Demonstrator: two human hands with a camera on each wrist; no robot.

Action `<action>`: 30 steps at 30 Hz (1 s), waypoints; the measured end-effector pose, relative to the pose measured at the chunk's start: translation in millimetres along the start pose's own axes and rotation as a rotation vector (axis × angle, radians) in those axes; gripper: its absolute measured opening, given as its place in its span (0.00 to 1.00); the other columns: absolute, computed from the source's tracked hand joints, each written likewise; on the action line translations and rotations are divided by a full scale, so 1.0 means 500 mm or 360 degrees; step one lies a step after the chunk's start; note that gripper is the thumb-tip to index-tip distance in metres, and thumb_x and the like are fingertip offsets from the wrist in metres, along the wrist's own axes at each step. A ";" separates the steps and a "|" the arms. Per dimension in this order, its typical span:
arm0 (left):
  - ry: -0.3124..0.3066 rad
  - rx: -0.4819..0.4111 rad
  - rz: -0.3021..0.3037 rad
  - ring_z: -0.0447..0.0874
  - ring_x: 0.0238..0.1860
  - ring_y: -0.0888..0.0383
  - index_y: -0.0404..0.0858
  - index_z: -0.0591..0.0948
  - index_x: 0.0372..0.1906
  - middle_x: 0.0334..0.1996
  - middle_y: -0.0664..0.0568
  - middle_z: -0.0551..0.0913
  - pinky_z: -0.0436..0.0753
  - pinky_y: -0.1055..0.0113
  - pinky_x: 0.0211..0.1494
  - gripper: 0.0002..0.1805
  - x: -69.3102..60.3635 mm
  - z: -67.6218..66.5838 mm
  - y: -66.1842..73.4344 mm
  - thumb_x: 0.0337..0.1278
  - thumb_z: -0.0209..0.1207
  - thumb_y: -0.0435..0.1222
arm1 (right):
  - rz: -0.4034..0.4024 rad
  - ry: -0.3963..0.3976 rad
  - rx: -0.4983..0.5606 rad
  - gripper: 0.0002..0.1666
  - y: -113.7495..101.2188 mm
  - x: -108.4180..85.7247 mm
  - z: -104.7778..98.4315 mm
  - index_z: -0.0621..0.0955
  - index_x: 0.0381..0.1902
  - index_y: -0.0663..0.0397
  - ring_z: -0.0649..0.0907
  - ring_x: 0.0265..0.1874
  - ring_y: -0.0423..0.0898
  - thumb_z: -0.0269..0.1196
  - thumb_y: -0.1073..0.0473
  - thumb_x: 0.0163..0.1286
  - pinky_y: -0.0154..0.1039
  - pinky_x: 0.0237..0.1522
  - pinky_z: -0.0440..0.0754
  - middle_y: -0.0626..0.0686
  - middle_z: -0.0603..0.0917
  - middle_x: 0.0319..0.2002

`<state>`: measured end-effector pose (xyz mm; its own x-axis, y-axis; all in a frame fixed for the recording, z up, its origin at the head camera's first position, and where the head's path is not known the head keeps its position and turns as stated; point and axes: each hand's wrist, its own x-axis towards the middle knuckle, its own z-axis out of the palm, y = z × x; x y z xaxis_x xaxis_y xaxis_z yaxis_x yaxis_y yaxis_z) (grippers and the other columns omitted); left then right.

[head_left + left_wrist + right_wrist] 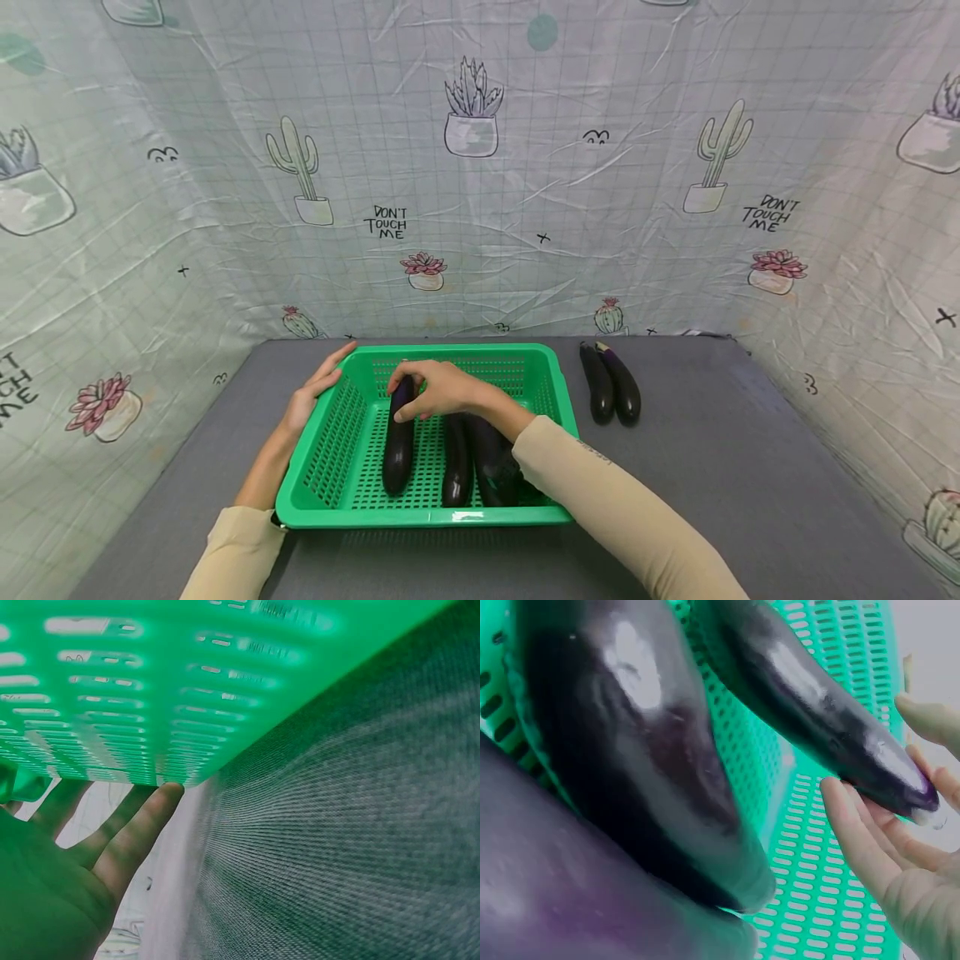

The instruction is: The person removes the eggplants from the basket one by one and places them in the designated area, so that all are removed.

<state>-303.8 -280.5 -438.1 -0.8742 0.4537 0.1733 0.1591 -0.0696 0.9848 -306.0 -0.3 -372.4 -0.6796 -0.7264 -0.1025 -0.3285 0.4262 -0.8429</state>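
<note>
Right hand (437, 389), fingers curled about an eggplant (398, 454) in the basket (420, 518); left hand (311, 397), fingers extended, touching the basket's left side.

I see a bright green basket (375, 518) patterned with slots. The eggplants (398, 458) inside it shine purple-black; the rightmost eggplant (624, 390), outside it, has a violet neck. The table (712, 467) looks dark grey, the sleeves (622, 508) cream. I see pale-green cacti (724, 146), pink succulents (423, 265) and black lettering (390, 223) on the gridded, whitish backdrop (570, 196).
</note>
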 end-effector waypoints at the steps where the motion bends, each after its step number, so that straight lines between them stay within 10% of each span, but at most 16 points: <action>1: -0.0001 -0.0003 0.0001 0.68 0.70 0.69 0.40 0.37 0.85 0.83 0.32 0.31 0.76 0.73 0.67 0.33 0.000 0.000 0.000 0.87 0.29 0.42 | -0.0013 0.0003 -0.0004 0.23 0.000 -0.001 -0.003 0.81 0.60 0.46 0.86 0.45 0.69 0.72 0.59 0.69 0.60 0.51 0.86 0.56 0.78 0.46; 12: -0.0015 -0.0072 0.0024 0.70 0.71 0.67 0.40 0.37 0.85 0.82 0.39 0.45 0.77 0.71 0.68 0.32 -0.003 -0.001 -0.004 0.87 0.29 0.41 | -0.0254 0.0027 0.0073 0.26 -0.004 -0.011 -0.034 0.78 0.64 0.50 0.83 0.56 0.53 0.70 0.62 0.71 0.38 0.53 0.86 0.57 0.77 0.55; 20: -0.0076 -0.0150 0.0081 0.72 0.71 0.65 0.38 0.36 0.85 0.75 0.58 0.62 0.78 0.70 0.67 0.32 -0.005 -0.004 -0.005 0.87 0.28 0.40 | -0.0434 0.0088 0.0269 0.26 -0.013 -0.027 -0.052 0.77 0.64 0.56 0.83 0.54 0.50 0.70 0.65 0.70 0.45 0.57 0.86 0.58 0.78 0.56; 30: -0.0024 -0.0029 0.0104 0.70 0.71 0.68 0.36 0.37 0.85 0.82 0.33 0.34 0.77 0.73 0.67 0.32 -0.001 -0.001 -0.006 0.87 0.28 0.39 | -0.0447 0.0238 0.0653 0.28 -0.032 -0.073 -0.074 0.76 0.65 0.50 0.88 0.53 0.56 0.68 0.68 0.70 0.52 0.50 0.89 0.61 0.75 0.59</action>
<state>-303.9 -280.8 -441.2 -0.8551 0.4611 0.2373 0.2071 -0.1158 0.9714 -300.1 39.5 -335.9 -0.6982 -0.6849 0.2085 -0.2477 -0.0421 -0.9679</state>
